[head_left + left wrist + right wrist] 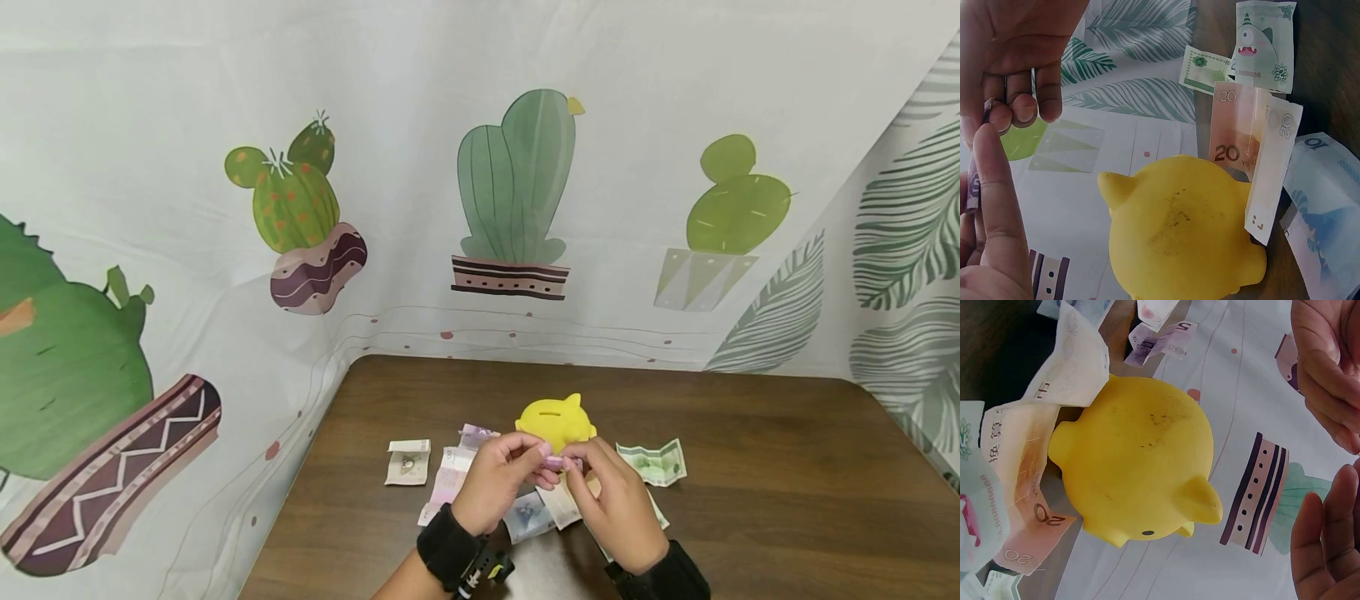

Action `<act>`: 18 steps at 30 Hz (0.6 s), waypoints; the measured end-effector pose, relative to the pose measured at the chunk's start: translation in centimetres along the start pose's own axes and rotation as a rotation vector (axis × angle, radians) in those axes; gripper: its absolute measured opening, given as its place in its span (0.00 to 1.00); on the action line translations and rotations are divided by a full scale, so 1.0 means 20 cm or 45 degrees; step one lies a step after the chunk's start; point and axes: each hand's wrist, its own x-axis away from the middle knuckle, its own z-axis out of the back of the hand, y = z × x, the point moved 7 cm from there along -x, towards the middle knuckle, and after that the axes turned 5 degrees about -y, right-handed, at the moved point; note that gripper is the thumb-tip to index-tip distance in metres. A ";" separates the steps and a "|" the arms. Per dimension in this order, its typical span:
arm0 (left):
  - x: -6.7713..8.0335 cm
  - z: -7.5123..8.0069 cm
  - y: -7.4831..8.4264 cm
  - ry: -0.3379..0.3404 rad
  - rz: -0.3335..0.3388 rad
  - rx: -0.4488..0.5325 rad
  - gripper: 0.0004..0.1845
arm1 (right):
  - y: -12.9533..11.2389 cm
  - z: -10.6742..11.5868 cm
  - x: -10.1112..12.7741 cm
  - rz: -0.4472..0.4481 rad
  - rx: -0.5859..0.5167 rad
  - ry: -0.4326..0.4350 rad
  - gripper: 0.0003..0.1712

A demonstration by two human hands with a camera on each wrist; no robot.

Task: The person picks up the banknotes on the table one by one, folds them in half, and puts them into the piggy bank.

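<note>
My left hand (498,483) and right hand (615,500), low in the centre of the frame, pinch a folded purple banknote (553,462) between them.
The yellow piggy bank (557,421) sits just behind; I judge a tight, flat fold will best suit its top slot (553,410), with spare notes (651,461) lying around.

Both hands hide most of the folded purple note (553,462) between them.

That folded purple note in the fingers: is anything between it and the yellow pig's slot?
Nothing visible. Both hands pinch the folded purple note just in front of the yellow piggy bank, whose top slot shows uncovered. The other notes lie flat on the table.
</note>
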 end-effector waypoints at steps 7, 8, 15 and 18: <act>0.00 -0.01 0.02 -0.028 -0.014 -0.006 0.20 | 0.01 0.01 0.00 -0.020 0.031 0.019 0.13; 0.00 -0.02 0.02 -0.036 -0.016 -0.011 0.19 | 0.02 0.01 0.00 -0.024 0.035 0.025 0.13; 0.00 -0.01 0.02 -0.025 -0.016 -0.075 0.14 | 0.04 0.01 0.00 -0.032 0.026 0.014 0.13; 0.00 0.00 0.02 -0.016 -0.010 -0.091 0.14 | 0.05 0.01 0.00 -0.034 0.004 -0.011 0.13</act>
